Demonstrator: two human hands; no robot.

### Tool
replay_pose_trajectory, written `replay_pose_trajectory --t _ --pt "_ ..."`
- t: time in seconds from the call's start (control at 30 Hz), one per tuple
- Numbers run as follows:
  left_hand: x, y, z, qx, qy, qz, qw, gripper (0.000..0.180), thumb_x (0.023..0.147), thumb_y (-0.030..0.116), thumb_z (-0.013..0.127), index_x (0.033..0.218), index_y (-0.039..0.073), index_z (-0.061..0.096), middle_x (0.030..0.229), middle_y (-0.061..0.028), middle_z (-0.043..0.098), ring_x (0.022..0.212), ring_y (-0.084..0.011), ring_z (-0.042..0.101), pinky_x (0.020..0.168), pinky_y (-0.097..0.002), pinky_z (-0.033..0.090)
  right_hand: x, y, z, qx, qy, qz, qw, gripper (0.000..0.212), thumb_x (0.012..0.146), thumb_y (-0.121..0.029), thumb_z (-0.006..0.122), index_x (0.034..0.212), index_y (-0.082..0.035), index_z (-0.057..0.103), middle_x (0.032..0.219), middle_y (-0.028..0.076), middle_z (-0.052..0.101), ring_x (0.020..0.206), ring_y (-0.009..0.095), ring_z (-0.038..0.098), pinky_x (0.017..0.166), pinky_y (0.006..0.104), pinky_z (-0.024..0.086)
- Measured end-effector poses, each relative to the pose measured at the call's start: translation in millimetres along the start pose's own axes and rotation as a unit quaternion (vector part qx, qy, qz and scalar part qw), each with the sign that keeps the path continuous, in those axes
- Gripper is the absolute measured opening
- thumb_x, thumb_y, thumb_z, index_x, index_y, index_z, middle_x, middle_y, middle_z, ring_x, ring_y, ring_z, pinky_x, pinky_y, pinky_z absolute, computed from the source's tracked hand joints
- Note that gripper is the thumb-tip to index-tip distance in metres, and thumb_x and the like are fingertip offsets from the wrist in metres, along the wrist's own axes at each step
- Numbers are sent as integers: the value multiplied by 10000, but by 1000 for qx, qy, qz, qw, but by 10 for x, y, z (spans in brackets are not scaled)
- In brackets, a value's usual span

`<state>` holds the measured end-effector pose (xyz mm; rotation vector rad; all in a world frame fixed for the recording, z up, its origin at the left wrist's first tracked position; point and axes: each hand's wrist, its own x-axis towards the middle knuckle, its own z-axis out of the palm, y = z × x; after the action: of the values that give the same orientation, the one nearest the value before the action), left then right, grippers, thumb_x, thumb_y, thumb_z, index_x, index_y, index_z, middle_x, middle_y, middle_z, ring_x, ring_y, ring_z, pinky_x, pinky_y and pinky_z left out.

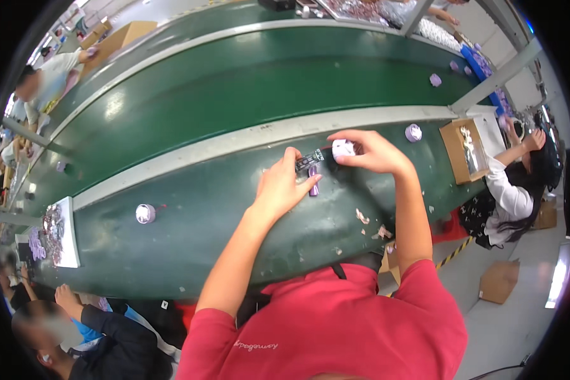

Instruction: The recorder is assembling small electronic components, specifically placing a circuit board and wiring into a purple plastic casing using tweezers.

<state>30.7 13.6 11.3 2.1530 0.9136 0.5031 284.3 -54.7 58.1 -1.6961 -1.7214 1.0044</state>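
The left hand [282,187] held a narrow circuit board [309,159] by its near end, at one o'clock from the knuckles; the thumb's exact contact could not be told. At the board's two o'clock, the right hand [370,152] pinched a round white-and-lilac housing [343,149] between thumb and fingers. Work seemed partway: the board sat outside the housing, and a purple plastic strip [313,182] lay separate at the board's six o'clock.
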Motion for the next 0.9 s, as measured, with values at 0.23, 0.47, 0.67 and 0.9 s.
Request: replay_pose_trajectory --t 0.23,0.47,0.67,0.9 --pt "-16 -71 161 -48 41 -32 997 378 999 319 647 1226 64 484 811 -158 700 795 -393 709 704 -480 523 -313 72 208 -266 179 123 939 347 789 -144 704 1094 -43 573 935 208 674 914 424 659 794 504 533" --pt "51 -142 251 -82 141 -36 986 222 1021 254 629 1128 68 571 718 -150 642 632 -346 642 595 -434 477 -292 256 286 -300 245 47 921 747 687 -280 907 1345 -107 600 1346 199 576 1176 427 568 982 504 496" --pt "44 -167 294 -119 160 -27 980 110 965 106 710 1020 20 670 835 -122 702 701 -193 665 652 -304 521 -107 227 314 -235 159 -108 953 315 789 -163 819 1076 -130 692 1128 41 641 1170 279 564 1101 463 336" --pt "34 -158 297 -75 156 4 985 98 926 118 743 952 52 676 701 -63 625 566 -150 557 540 -285 448 -55 183 463 -266 114 -137 948 112 862 -118 751 925 -116 658 945 8 610 1042 238 582 1107 509 320"
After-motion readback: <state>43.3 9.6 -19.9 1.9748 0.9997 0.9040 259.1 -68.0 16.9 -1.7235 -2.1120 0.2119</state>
